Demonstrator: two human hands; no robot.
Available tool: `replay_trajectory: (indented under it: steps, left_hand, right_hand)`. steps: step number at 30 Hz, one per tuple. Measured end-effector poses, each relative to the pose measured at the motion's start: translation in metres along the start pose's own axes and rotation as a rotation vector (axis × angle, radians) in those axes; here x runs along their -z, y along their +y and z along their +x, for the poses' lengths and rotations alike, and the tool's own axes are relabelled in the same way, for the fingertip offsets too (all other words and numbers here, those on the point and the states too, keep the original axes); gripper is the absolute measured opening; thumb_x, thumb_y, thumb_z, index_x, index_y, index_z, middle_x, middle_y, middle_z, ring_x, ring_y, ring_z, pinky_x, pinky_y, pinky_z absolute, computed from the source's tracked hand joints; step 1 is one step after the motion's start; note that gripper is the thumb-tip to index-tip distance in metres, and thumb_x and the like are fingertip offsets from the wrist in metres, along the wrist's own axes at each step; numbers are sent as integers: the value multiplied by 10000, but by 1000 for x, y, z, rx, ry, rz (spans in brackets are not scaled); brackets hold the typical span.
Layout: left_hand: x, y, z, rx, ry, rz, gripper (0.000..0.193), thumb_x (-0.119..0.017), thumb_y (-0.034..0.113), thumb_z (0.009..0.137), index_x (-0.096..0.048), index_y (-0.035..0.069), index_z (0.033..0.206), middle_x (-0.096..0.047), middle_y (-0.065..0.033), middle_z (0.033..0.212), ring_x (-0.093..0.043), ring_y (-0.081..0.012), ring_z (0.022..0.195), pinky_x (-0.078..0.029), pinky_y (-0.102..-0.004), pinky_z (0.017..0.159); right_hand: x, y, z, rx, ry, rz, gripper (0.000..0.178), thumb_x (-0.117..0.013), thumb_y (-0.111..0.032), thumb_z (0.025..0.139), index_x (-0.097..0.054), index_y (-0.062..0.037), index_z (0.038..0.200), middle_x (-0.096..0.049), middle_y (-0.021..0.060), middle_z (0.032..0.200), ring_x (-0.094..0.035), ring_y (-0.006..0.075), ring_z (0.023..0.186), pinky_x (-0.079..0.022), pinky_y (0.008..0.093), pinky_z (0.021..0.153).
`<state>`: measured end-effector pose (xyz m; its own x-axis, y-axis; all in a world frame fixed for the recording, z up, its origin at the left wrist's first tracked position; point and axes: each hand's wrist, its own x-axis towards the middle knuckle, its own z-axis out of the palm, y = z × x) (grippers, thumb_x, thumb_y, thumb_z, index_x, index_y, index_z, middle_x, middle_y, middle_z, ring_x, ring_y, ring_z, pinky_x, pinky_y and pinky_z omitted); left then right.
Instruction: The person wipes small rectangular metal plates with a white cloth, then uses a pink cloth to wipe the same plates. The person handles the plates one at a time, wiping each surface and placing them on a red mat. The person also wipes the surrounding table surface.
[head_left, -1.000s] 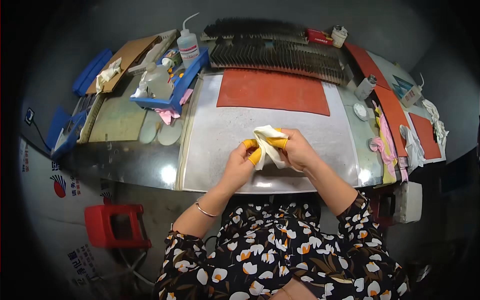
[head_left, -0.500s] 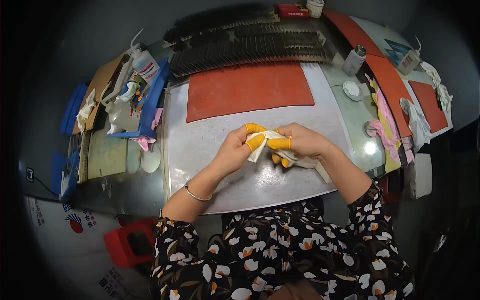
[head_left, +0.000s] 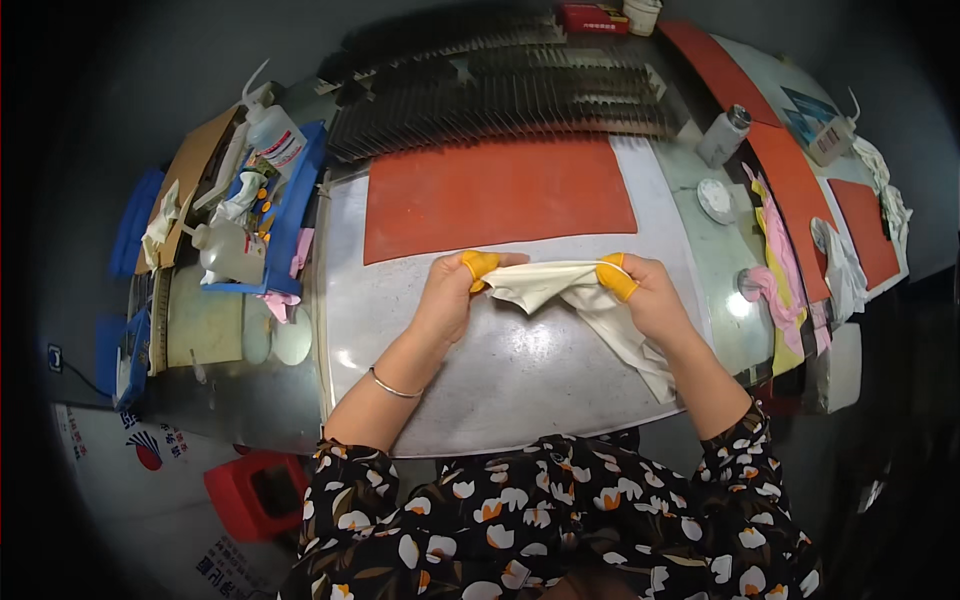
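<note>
A white cloth [head_left: 545, 282] is stretched between my two hands over the grey work surface [head_left: 450, 365]. My left hand [head_left: 450, 293] pinches one end, with yellow finger cots on its thumb and fingertips. At the other end my right hand [head_left: 645, 297], also in yellow cots, is closed on the cloth's upper edge. The loose part of the cloth hangs from there down toward my right forearm. Just beyond both hands lies a flat red-orange mat [head_left: 500, 195].
Racks of thin dark plates [head_left: 490, 110] stand behind the mat. On the left, a blue tray [head_left: 300, 220] holds squeeze bottles [head_left: 275, 135]. To the right are a metal bottle [head_left: 723, 137], a round white dish [head_left: 715, 200], pink and yellow cloths [head_left: 780, 280] and another orange mat [head_left: 785, 190].
My hands have moved apart, left hand leftward and right hand rightward. The cloth, bunched between the fingers before, is now pulled out between them. The view has shifted slightly.
</note>
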<state>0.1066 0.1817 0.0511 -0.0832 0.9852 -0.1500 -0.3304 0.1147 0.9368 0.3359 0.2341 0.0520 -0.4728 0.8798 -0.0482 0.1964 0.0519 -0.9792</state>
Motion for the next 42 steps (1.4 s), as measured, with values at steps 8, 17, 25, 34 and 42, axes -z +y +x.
replay_trajectory:
  steps: [8,17,25,34,42]
  left_hand:
    - [-13,-9,8,64,-59,119,200,-567,128,837,-558,20,1005,-599,-42,911,-564,-111,816,-451,-252,716]
    - [-42,-17,-19,145,-525,125,247,-489,169,897,-502,-1,1077,-609,-72,840,-599,-132,682,-494,-278,658]
    - [-53,-34,2,341,-666,-154,268,-433,272,928,-470,16,997,-597,-104,698,-603,-189,559,-505,-302,506]
    - [18,57,97,-424,-54,1004,160,-637,123,769,-642,0,871,-642,-130,848,-627,-213,761,-491,-305,694]
    - [94,154,294,-316,428,1576,297,-593,298,780,-610,122,1018,-622,-128,1009,-580,-294,970,-451,-409,809]
  right_hand:
    - [-7,-26,-24,-149,-497,261,241,-591,-186,846,-620,18,972,-615,15,837,-549,75,733,-440,228,667]
    - [11,-45,-14,574,-105,-1006,239,-620,-119,708,-648,-75,942,-624,90,719,-583,196,616,-457,294,580]
    - [-10,16,-11,105,-405,645,367,-555,-188,862,-510,22,1160,-600,147,1008,-606,214,749,-490,342,670]
    - [76,-19,-15,100,-161,856,298,-480,-210,875,-438,-18,1098,-364,-9,593,-318,104,424,-298,263,339]
    - [250,-83,-7,25,529,-285,133,-494,-139,830,-566,-27,820,-498,19,624,-441,70,540,-338,235,468]
